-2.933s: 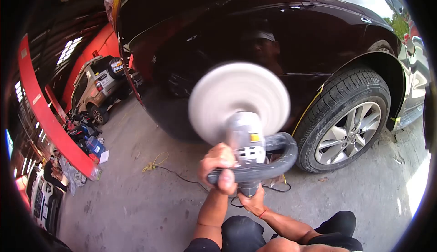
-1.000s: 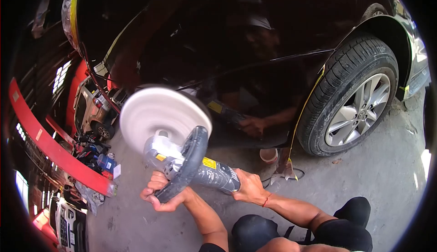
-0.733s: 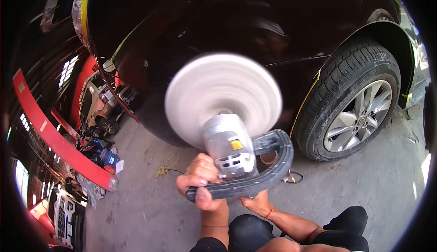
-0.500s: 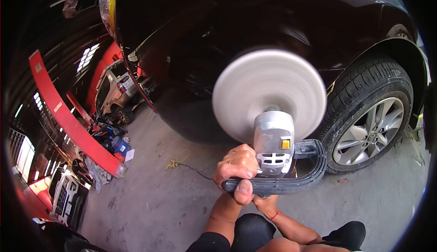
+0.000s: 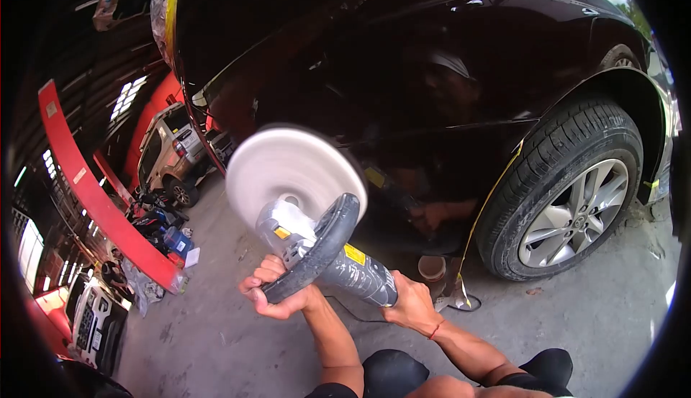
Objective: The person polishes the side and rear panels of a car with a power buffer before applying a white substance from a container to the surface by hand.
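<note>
An electric polisher (image 5: 360, 276) with a grey head and yellow labels is held in both hands in the head view. My left hand (image 5: 277, 294) is wrapped round the lower end of its black loop handle (image 5: 324, 247). Closed round the rear of the body, my right hand (image 5: 414, 303) has a red string at its wrist. The round white pad (image 5: 295, 164) is blurred with spin and overlaps the lower part of a glossy dark car panel (image 5: 403, 74). A reflection of a person and the polisher shows in the paint.
The car's wheel (image 5: 576, 211) stands at the right. Yellow tape (image 5: 488, 200) hangs beside it, near a small tub (image 5: 432, 268) and a cord on the concrete floor. At the left are a red beam (image 5: 101, 189), a pickup (image 5: 171, 153) and a blue container (image 5: 176, 242).
The polisher has swung left and lower along the panel, and its body is now tilted, with the rear toward the right. Both hands moved with it, and the tub has come into view.
</note>
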Action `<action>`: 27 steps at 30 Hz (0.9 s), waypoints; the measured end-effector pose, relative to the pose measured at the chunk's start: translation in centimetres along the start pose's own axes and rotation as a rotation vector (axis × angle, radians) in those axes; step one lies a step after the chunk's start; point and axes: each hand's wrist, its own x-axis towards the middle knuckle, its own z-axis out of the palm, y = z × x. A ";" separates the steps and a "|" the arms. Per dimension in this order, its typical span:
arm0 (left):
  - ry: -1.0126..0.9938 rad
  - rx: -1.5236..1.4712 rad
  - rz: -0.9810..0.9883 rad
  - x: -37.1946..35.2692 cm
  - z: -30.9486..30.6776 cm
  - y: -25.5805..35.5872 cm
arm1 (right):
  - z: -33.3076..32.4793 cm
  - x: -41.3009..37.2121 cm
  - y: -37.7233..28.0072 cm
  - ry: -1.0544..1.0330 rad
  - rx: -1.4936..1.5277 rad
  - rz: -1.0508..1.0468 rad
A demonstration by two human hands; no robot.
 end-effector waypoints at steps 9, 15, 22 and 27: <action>-0.139 0.058 -0.076 -2.6 -2.1 2.0 | 4.1 -3.6 1.2 -0.039 0.116 0.207; -0.169 0.284 -0.068 -0.5 -2.9 5.4 | 3.3 -3.3 0.7 -0.456 0.327 0.084; 0.052 0.520 -0.258 -0.8 -9.6 8.5 | 8.3 -2.9 3.8 -0.872 1.332 0.414; 0.129 0.628 -0.436 -1.9 -15.7 9.1 | 15.1 -5.2 1.4 -0.865 1.747 0.674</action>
